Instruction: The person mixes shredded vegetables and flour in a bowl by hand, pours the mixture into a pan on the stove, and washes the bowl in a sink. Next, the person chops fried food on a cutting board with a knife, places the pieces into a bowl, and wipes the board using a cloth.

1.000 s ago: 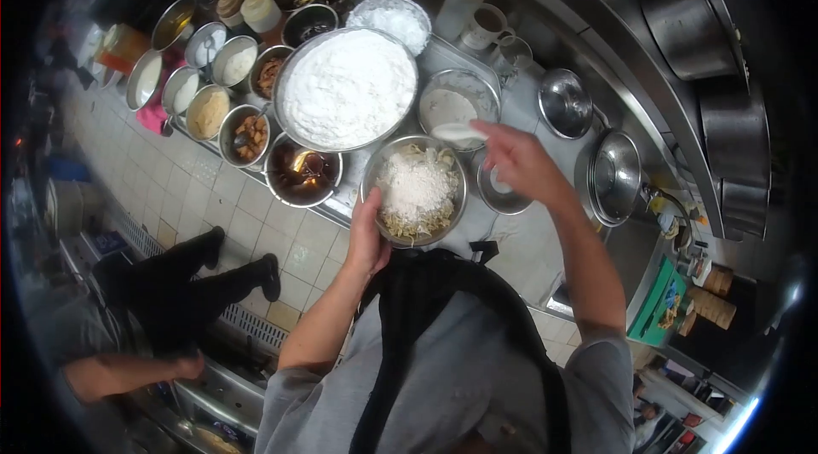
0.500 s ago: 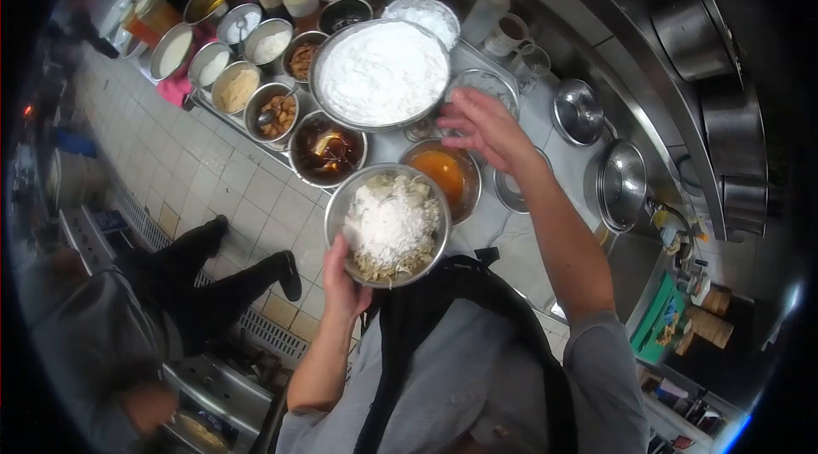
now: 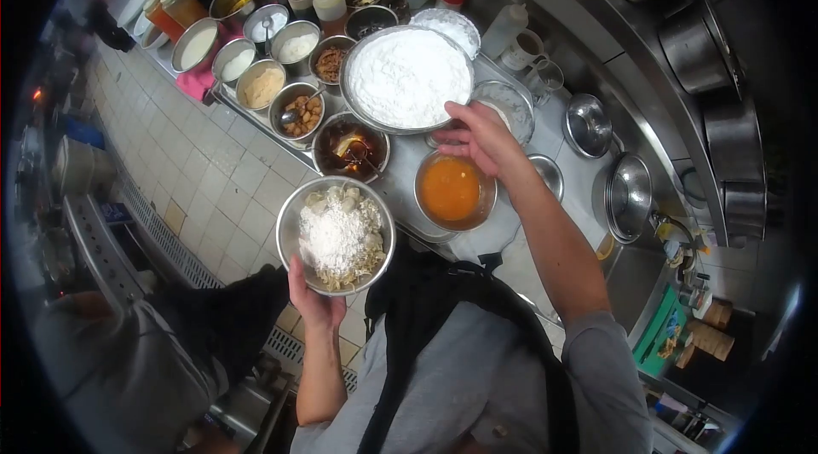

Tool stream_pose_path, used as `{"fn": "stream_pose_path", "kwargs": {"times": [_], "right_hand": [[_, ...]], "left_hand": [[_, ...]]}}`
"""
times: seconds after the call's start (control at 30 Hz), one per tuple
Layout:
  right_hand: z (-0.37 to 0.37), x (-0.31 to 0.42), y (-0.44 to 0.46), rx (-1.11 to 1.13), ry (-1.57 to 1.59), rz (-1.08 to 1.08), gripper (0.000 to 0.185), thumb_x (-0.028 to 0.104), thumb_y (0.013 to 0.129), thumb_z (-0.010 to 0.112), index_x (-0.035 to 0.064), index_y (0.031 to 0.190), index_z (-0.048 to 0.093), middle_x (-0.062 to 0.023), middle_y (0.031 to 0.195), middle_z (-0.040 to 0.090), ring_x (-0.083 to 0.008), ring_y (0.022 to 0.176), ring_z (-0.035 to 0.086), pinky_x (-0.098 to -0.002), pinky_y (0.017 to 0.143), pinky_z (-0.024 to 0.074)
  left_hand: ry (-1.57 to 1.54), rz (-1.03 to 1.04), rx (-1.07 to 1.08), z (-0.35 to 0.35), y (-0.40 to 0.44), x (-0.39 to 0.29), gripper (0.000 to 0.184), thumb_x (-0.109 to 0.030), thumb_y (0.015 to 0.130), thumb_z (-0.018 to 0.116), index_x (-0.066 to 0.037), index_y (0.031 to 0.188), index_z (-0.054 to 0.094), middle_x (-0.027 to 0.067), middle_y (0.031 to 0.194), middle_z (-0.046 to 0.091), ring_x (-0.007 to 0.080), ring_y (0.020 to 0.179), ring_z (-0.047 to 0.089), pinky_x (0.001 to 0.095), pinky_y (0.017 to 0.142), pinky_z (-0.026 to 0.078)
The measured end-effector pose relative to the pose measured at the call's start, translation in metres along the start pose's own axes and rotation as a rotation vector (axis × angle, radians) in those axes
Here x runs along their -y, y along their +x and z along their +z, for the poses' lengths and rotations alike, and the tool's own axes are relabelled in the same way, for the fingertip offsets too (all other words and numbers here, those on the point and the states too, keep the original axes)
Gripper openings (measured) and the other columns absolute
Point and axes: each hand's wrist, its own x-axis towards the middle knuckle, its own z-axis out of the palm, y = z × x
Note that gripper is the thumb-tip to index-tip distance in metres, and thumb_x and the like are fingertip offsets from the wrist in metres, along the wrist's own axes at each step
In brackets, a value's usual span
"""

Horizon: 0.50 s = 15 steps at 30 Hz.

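A steel bowl of pale shredded food topped with white powder [image 3: 336, 237] rests in my left hand [image 3: 313, 296], whose fingers grip its lower left rim. My right hand [image 3: 479, 137] reaches over the counter with its fingers apart and nothing seen in them. Its fingertips are close to the rim of the large bowl of white powder [image 3: 409, 77]; whether they touch it is unclear. Just below that hand sits a bowl of orange liquid [image 3: 450, 190]. A bowl with a thin layer of powder [image 3: 509, 112] stands behind the hand, partly covered by it.
Small bowls of ingredients, one with dark sauce [image 3: 351, 147], line the counter's left part. Squeeze bottles [image 3: 329, 7] stand at the back. Empty steel bowls [image 3: 629, 190] are on the right, below a shelf of pots [image 3: 699, 45]. Another person [image 3: 128, 360] stands at lower left.
My left hand has carried its bowl left and down, uncovering the orange liquid. My right hand no longer holds the white scoop and has moved left, toward the large powder bowl.
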Motion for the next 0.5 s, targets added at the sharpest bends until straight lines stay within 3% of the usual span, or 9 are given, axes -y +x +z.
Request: {"fn": "stream_pose_path", "kwargs": {"times": [0.07,0.13,0.17,0.23,0.5], "right_hand": [[0.004,0.007,-0.006,-0.056,-0.084,-0.029,0.056,0.027,0.096,0.068,-0.0022,0.138,0.045,-0.0176,0.123,0.059,-0.0271,0.101,0.066,-0.0360,0.076,0.0604],[0.004,0.016,-0.009,-0.079,-0.272,-0.139,0.056,0.020,0.094,0.067,-0.0039,0.138,0.043,-0.0148,0.109,0.062,-0.0195,0.081,0.067,-0.0295,0.063,0.0589],[0.004,0.020,-0.009,-0.082,-0.271,-0.139,0.056,0.020,0.094,0.067,-0.0039,0.138,0.043,-0.0148,0.109,0.062,-0.0195,0.081,0.067,-0.0295,0.063,0.0589],[0.004,0.027,-0.007,-0.141,-0.356,-0.111,0.053,0.013,0.091,0.063,-0.0043,0.138,0.043,-0.0116,0.097,0.061,-0.0144,0.064,0.062,-0.0269,0.053,0.0545],[-0.008,0.015,0.006,-0.205,-0.103,-0.168,0.023,0.006,0.089,0.058,-0.0020,0.109,0.052,-0.0103,0.083,0.058,-0.0164,0.058,0.058,-0.0299,0.048,0.0482]], "left_hand": [[0.006,-0.003,0.000,-0.001,0.000,-0.002,0.059,-0.044,0.105,0.043,-0.002,0.146,0.045,0.0144,0.143,0.055,0.0316,0.130,0.055,0.0482,0.110,0.044],[0.009,-0.005,-0.001,0.000,0.000,-0.004,0.059,-0.044,0.104,0.044,-0.002,0.146,0.045,0.0145,0.143,0.055,0.0315,0.131,0.055,0.0481,0.111,0.043],[0.020,0.004,0.010,0.002,0.001,-0.006,0.059,-0.043,0.104,0.044,-0.002,0.146,0.044,0.0146,0.143,0.055,0.0315,0.131,0.054,0.0481,0.111,0.043],[0.031,0.016,0.025,0.004,0.002,-0.008,0.059,-0.043,0.104,0.044,-0.001,0.146,0.044,0.0146,0.143,0.055,0.0315,0.131,0.054,0.0481,0.111,0.042],[0.023,0.026,0.036,0.023,0.008,-0.020,0.062,-0.044,0.104,0.046,0.000,0.146,0.043,0.0157,0.144,0.054,0.0320,0.132,0.054,0.0475,0.111,0.043]]}}
